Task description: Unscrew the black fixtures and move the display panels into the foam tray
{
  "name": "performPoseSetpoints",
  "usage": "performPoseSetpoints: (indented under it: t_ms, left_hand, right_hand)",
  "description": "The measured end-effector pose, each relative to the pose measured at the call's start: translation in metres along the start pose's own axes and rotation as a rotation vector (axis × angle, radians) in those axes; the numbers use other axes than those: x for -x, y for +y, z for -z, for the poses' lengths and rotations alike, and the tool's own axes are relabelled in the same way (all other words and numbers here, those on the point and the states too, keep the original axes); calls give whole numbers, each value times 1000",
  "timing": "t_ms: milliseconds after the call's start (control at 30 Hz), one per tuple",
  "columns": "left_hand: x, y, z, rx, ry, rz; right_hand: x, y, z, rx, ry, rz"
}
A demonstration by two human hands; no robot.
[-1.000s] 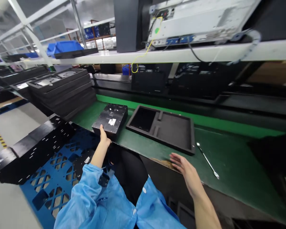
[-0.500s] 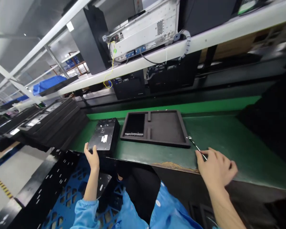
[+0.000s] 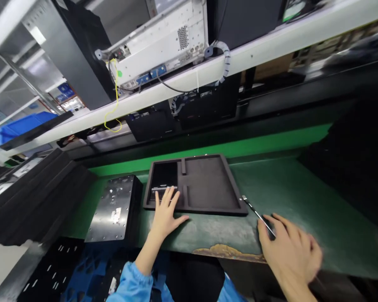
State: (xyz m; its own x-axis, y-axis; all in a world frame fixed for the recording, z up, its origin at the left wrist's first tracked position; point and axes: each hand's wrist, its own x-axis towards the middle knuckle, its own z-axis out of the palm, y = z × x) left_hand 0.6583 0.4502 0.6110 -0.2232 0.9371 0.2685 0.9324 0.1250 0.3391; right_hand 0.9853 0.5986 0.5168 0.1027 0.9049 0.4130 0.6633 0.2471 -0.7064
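My left hand [image 3: 164, 216] reaches over the front edge of a dark foam tray [image 3: 208, 182], fingers spread. Its fingertips are at the near end of a glossy black flat panel [image 3: 164, 174] in the tray's left recess; whether they touch it I cannot tell. The wider right recess holds nothing. Between thumb and fingers of my right hand [image 3: 291, 251] is a slim, pen-like metal tool [image 3: 255, 211] with a light, flat tip, its tip close to the tray's right front corner. Left of the tray sits a black metal box [image 3: 110, 205] with screws and a white label on top.
A green bench [image 3: 214, 230] with a worn front edge carries these things. Stacked dark foam slabs [image 3: 34, 197] stand at the left. Above runs a white shelf beam [image 3: 164, 92] with a metal equipment unit [image 3: 157, 46] and a hanging yellow cable [image 3: 116, 100]. Blue bins [image 3: 22, 123] are far left.
My left hand has left the black metal box and moved right to the tray's left recess. My right hand still holds the tool in about the same place. The view has shifted.
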Motion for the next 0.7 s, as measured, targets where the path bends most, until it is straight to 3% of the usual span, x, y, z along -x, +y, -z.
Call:
performPoseSetpoints:
  t_ms: [67, 133, 367, 533, 700]
  left_hand:
    - [-29, 2, -24, -55, -98, -77]
    - [-45, 1, -40, -30, -113, -108]
    - [-43, -7, -59, 207, 100, -118]
    - [-13, -1, -76, -51, 363, -155]
    - [63, 7, -64, -79, 544, 25]
  right_hand:
    - [1, 0, 1, 90, 3, 38]
    - [2, 0, 4, 174, 5, 72]
    - [4, 1, 14, 291, -42, 212]
    - [3, 17, 9, 244, 119, 295]
    - [2, 22, 18, 241, 42, 344]
